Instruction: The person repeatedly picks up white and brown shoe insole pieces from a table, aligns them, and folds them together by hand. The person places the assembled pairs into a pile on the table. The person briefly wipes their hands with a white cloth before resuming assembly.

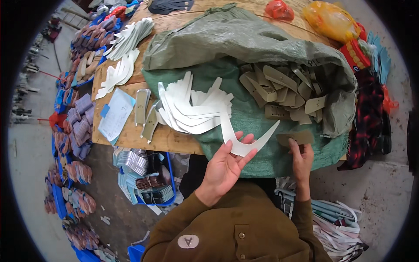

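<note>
My left hand [222,168] is closed around the bottom of a white, U-shaped flat piece [238,149], whose two pointed arms stick up. Between the thumb and fingers of my right hand [302,162] is a flat brown insole-like piece [298,137], held just above the sack. Ahead of my left hand lies a fanned heap of similar white curved pieces [185,113]. Beyond my right hand, several brown pieces [283,89], some with small holes, spill from the mouth of a grey-green woven sack [209,37]. The sack is spread over the wooden table [168,142].
Left on the table are a written card [117,114], two brown pieces with shiny edges [142,107] and more white pieces [131,39]. Below stands a blue crate [171,174] of bundled pieces. Strips [340,227] lie at lower right; a yellow-orange bag [331,19] sits far right.
</note>
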`<state>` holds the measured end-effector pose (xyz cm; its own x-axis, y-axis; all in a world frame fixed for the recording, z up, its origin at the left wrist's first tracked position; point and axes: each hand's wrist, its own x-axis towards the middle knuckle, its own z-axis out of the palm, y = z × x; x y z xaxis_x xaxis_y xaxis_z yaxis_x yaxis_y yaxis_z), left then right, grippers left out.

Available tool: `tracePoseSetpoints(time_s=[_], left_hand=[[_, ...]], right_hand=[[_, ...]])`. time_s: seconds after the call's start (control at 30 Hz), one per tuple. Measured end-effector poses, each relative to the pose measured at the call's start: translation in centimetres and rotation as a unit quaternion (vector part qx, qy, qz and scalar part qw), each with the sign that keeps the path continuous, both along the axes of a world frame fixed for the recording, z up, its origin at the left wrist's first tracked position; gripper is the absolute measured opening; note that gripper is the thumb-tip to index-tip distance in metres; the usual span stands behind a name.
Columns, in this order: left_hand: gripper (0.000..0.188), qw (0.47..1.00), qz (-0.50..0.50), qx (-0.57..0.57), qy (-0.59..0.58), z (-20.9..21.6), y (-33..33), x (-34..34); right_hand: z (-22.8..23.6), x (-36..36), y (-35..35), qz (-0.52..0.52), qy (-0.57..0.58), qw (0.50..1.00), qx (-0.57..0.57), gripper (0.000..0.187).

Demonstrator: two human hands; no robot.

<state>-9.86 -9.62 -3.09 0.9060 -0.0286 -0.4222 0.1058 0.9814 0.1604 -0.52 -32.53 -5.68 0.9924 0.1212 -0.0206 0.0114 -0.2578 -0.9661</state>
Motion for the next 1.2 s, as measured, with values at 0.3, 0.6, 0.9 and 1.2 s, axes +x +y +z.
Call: tracePoseSetpoints(time_s=[0.3, 0.6, 0.9, 1.2], left_hand=[[0.041, 0.995, -0.063, 0.07, 0.019, -0.3, -1.0, -0.3], [0.04, 0.992, -0.066, 0.108, 0.021, 0.2, -0.9, -0.8], [0.039, 0.989, -0.073, 0.128, 0.031, -0.1, -1.3, -0.7], [0.038, 0.989, -0.071, 0.126, 0.031, -0.3, -1.4, -0.6]], right_hand=[[6.0, 0.0, 5.7, 0.301, -0.243, 0.921, -0.041, 0.018], [5.2, 0.3, 5.9, 0.328, -0.238, 0.91, -0.082, 0.019], [4.2, 0.3, 5.5, 0.324, -0.246, 0.91, -0.083, 0.02], [3.4, 0.5, 5.4, 0.329, -0.253, 0.907, -0.066, 0.02]])
